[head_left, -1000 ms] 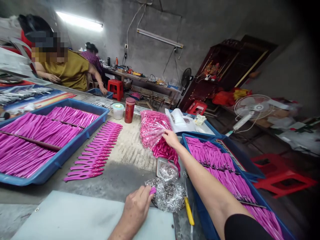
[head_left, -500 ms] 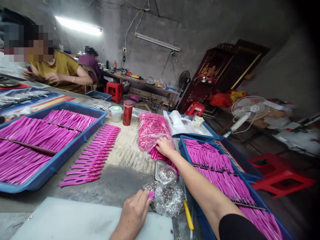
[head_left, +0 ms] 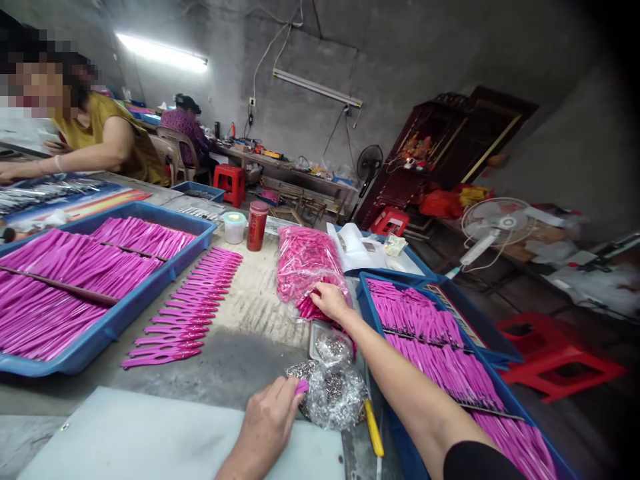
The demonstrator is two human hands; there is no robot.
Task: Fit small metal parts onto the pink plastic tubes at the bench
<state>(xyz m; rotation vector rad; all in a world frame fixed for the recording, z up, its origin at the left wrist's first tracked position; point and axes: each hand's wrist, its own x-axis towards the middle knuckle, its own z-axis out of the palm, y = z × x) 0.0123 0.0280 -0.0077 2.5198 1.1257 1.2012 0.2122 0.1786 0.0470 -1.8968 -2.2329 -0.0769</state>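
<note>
My left hand is closed near the front of the bench, above the edge of a pale board. A short purple end sticks out of its pinch, coloured like the tweezers nearby; the rest is hidden. At the mouth of a clear plastic bag full of pink pieces, my right hand has its fingers curled down among loose pink pieces. Its fingertips are partly hidden. Between the hands lies crumpled clear plastic with small metal parts. Purple tweezers with darker pink tips lie in a row.
Blue trays of purple tweezers stand left and right. A yellow-handled tool lies by the right tray. A red cup and lidded tub stand behind. A co-worker sits at the far left.
My right hand has shifted slightly at the bag's mouth. My left hand stays nearly in place with the purple piece. The co-worker has leaned left, an arm stretched out over the bench.
</note>
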